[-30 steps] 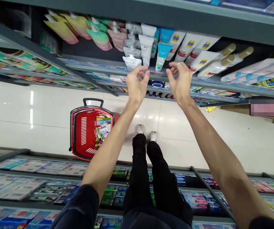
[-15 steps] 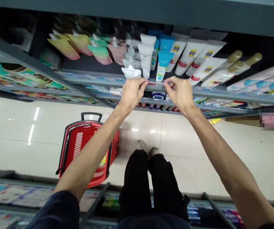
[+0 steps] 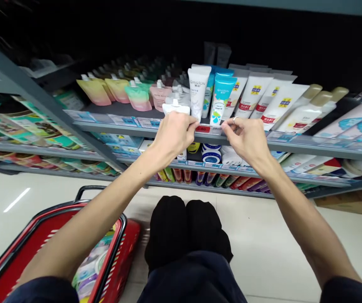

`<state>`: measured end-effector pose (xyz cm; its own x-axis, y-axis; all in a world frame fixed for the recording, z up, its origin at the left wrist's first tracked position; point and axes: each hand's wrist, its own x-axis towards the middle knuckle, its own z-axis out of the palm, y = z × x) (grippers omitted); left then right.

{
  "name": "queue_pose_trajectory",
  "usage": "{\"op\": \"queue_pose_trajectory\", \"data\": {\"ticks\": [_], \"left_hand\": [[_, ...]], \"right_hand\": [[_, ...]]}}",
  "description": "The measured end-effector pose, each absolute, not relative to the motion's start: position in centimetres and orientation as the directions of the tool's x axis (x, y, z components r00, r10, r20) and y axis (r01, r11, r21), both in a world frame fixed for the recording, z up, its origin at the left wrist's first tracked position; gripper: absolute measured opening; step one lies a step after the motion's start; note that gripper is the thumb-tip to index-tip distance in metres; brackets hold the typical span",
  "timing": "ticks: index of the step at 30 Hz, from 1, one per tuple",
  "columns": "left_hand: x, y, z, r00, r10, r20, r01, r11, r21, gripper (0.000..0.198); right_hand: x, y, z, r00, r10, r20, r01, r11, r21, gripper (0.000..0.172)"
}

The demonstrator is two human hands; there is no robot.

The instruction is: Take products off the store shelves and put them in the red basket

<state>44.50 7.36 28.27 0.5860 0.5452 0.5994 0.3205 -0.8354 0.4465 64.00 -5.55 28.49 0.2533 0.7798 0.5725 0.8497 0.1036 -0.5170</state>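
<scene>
At the front edge of a shelf, my left hand [image 3: 177, 132] has thumb and forefinger pinched at the left end of a red and white price tag [image 3: 203, 129]. My right hand [image 3: 247, 136], with a ring on one finger, pinches at the tag's right end. Right behind the tag stand a white tube [image 3: 197, 90] and a blue-and-white tube [image 3: 222, 99], both upright. A white spouted pouch [image 3: 176, 108] is just behind my left knuckles, its lower part hidden. White tubes with red bands [image 3: 254, 93] stand behind my right hand.
A red shopping basket [image 3: 129, 244] with packaged goods inside is on the floor at my left. Spouted pouches [image 3: 139, 96] line the shelf to the left, gold-capped bottles [image 3: 307, 110] to the right. Lower shelves hold round tins [image 3: 211, 155] and colourful tubes [image 3: 210, 179]. A grey divider [image 3: 51, 97] slants at left.
My body has lowered and my knees are bent, so the shelf and basket look closer. Both hands remain at the price tag on the shelf edge.
</scene>
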Motion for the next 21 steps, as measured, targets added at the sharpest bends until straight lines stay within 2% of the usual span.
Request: {"op": "queue_pose_trajectory", "data": {"ticks": [4, 8, 11, 13, 15, 17, 19, 21], "left_hand": [[45.3, 7.5, 28.5, 0.566, 0.526, 0.635, 0.365, -0.85, 0.379, 0.024], [44.6, 5.1, 30.1, 0.613, 0.522, 0.593, 0.401, -0.852, 0.337, 0.022], [40.5, 2.3, 29.5, 0.573, 0.558, 0.601, 0.41, -0.829, 0.379, 0.029], [35.1, 1.1, 27.2, 0.443, 0.665, 0.601, 0.486, -0.741, 0.463, 0.032], [27.6, 0.3, 23.6, 0.225, 0.82, 0.525, 0.641, -0.531, 0.554, 0.037], [18.5, -1.3, 19.4, -0.048, 0.946, 0.322, 0.799, -0.157, 0.581, 0.042], [9.9, -4.4, 15.8, -0.308, 0.951, -0.012, 0.84, 0.278, 0.465, 0.043], [3.7, -8.0, 12.9, -0.446, 0.87, -0.211, 0.791, 0.494, 0.361, 0.038]], "right_hand": [[63.8, -5.3, 27.7, 0.267, 0.747, 0.609, 0.848, 0.117, -0.516, 0.027], [63.6, -6.1, 28.5, 0.29, 0.76, 0.582, 0.835, 0.096, -0.542, 0.027], [61.9, -8.6, 27.1, 0.343, 0.737, 0.583, 0.8, 0.095, -0.592, 0.035], [59.8, -11.6, 23.8, 0.391, 0.751, 0.533, 0.742, 0.086, -0.665, 0.045], [57.2, -15.5, 18.8, 0.418, 0.815, 0.402, 0.663, 0.029, -0.748, 0.048], [54.8, -20.1, 12.9, 0.418, 0.891, 0.176, 0.603, -0.127, -0.788, 0.052], [53.2, -24.7, 7.1, 0.406, 0.91, -0.082, 0.539, -0.311, -0.783, 0.057], [52.4, -28.4, 2.3, 0.454, 0.859, -0.237, 0.475, -0.458, -0.751, 0.062]]}}
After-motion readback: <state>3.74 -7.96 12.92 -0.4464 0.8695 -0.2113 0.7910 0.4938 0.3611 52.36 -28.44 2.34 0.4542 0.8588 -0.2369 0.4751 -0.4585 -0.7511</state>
